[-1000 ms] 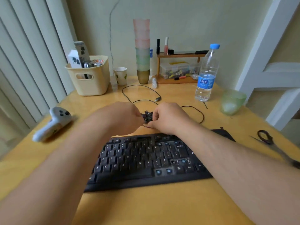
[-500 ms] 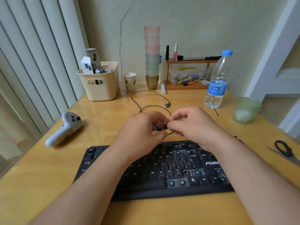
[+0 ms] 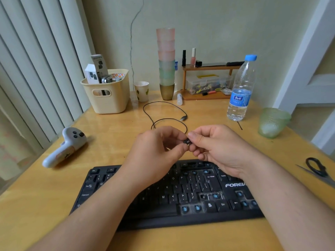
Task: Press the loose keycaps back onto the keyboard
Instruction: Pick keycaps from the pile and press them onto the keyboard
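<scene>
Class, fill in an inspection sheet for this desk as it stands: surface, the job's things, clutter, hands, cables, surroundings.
Surface: wooden desk, glossy.
Job's things: black keyboard with several bare blue stems; one keycap held above it.
Clutter: cream basket, paper cup, stacked cups, water bottle, green glass cup, white controller, scissors, small wooden shelf.
Hands: left hand and right hand both pinch the keycap.
Cables: black USB cable, looped, unplugged.
Surroundings: vertical blinds left, cracked wall behind.
</scene>
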The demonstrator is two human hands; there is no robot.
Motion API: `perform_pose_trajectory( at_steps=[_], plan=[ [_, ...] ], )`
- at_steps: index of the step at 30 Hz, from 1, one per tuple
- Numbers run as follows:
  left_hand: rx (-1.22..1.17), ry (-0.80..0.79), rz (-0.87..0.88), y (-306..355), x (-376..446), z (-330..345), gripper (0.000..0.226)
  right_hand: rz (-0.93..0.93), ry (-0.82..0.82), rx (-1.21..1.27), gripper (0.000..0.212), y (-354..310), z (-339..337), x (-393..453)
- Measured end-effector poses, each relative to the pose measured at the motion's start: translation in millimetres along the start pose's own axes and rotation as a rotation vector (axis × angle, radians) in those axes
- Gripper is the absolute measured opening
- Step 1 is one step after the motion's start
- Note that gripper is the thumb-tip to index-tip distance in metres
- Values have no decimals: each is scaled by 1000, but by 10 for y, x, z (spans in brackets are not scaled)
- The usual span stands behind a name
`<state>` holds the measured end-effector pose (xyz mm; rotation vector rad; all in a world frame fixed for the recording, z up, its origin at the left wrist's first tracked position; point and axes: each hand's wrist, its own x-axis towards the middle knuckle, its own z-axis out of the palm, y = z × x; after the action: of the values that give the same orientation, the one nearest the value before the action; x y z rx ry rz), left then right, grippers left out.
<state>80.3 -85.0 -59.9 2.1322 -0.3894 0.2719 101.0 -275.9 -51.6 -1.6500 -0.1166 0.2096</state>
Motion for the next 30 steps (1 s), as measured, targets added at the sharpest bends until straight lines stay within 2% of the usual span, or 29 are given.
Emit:
perform_pose_trajectory(
  at_steps=[3,6,9,12,19,25,30],
  plan=[
    [-167,-38,-66,4,8,-11,7,-62,-5,47,8,-13,1,-20],
    [-271,-32,-111,6,13,-49,6,-162,-11,-13,15,-24,-4,-44],
    [-311,-22,-119,6,14,-73,7,-279,18,-121,21,-14,22,-59],
    [-345,-11,-123,-3,16,-74,10,-338,64,-91,19,1,59,-65],
    [-307,-24,-84,-37,19,-72,23,-328,11,-213,26,19,96,-75],
    [-470,-81,-134,0,28,-99,16,-437,111,-356,25,21,37,-32],
    [-433,-81,-115,-1,31,-122,14,-549,124,-445,27,3,50,-72]
  ],
)
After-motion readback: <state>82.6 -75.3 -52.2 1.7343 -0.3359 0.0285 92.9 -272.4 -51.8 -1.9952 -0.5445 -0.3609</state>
